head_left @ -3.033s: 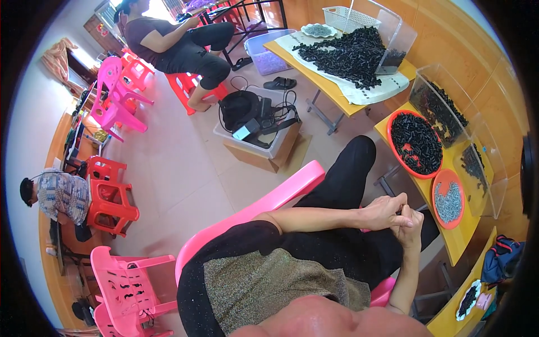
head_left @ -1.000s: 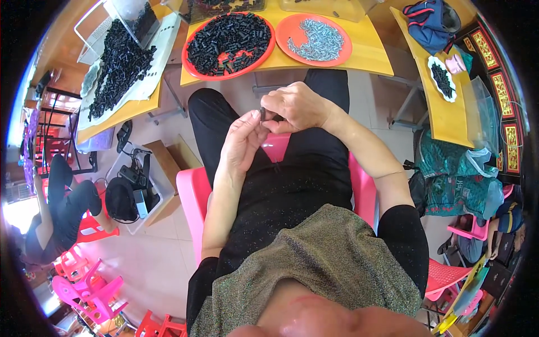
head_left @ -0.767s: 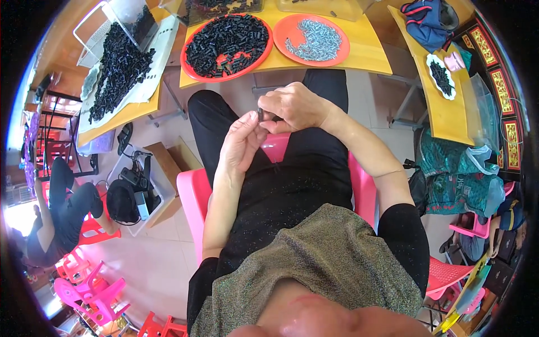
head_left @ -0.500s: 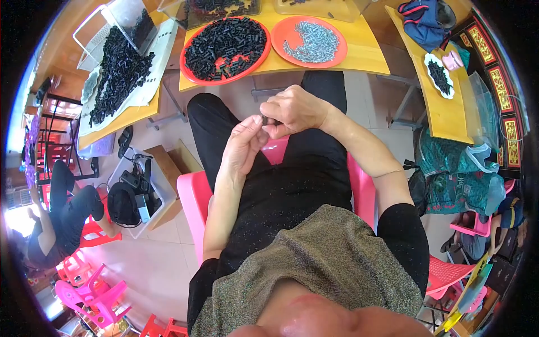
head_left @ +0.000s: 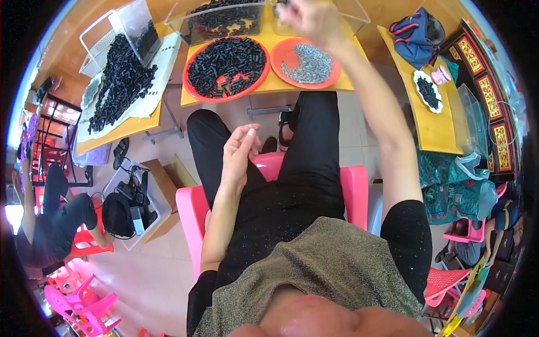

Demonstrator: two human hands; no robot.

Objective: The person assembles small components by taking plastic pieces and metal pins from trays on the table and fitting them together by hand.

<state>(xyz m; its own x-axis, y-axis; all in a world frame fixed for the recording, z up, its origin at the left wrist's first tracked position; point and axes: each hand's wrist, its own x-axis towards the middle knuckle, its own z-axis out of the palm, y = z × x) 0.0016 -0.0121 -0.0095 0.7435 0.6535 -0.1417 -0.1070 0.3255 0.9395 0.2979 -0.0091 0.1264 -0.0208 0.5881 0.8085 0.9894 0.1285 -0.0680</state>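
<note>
Right hand [head_left: 312, 22] curled beyond the orange plate [head_left: 284, 55], hold unclear, left hand [head_left: 240, 148] half-open, empty

Something small and dark [head_left: 282, 2] shows at the right fingers [head_left: 292, 17], too cut off to identify. Left of and nearer than those fingers, short black pieces [head_left: 222, 60] lie heaped in a round red tray [head_left: 216, 99]; just nearer, thin silvery pieces [head_left: 311, 63] cover part of an orange-red plate [head_left: 288, 53], both on the desk [head_left: 276, 86].
</note>
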